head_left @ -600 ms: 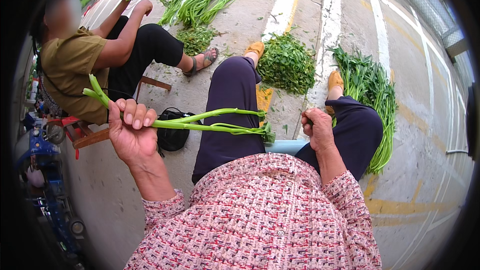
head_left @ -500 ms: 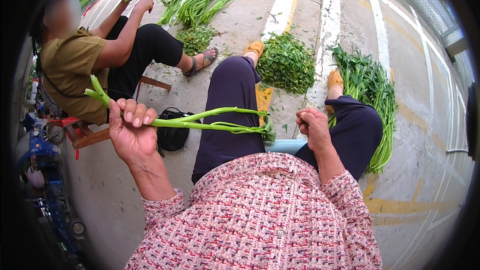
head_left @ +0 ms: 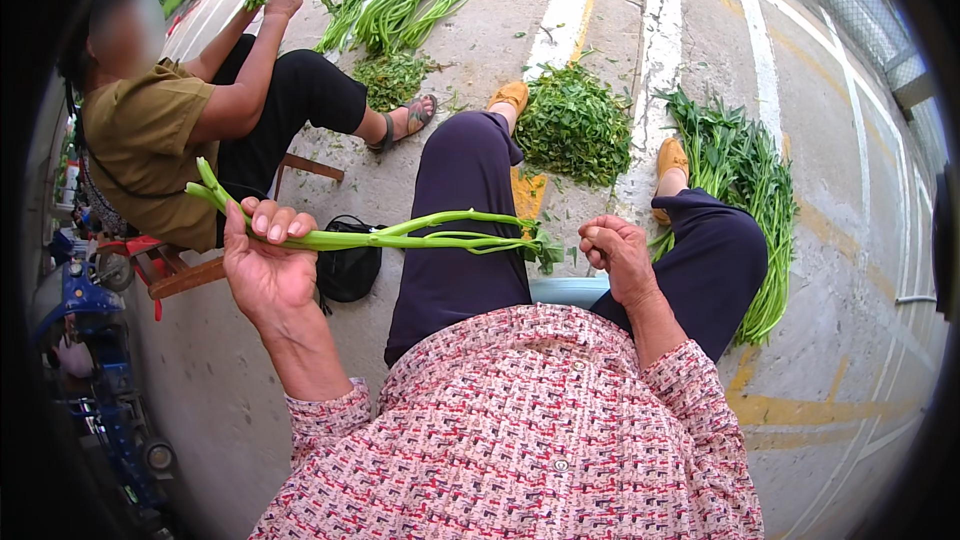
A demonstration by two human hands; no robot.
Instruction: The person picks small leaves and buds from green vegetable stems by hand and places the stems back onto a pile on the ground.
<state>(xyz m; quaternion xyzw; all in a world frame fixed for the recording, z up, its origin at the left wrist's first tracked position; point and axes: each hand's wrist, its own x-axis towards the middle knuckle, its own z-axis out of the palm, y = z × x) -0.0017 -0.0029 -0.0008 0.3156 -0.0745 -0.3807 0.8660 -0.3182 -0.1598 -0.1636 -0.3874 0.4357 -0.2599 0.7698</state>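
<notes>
Extending toward the right hand (head_left: 618, 258), green stalks (head_left: 400, 238) are shown in the head view, clamped in the left hand (head_left: 270, 258). The right is held apart beyond their tips, fingers curled together; a leaf pile (head_left: 575, 125) is seen ahead of it.

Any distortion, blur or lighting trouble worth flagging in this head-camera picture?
Head view: black fisheye corners, white painted lines bending toward the rim; head view: soft daylight without hard shadows, green stalks in the left hand fairly sharp, the co-worker's head blurred.
</notes>
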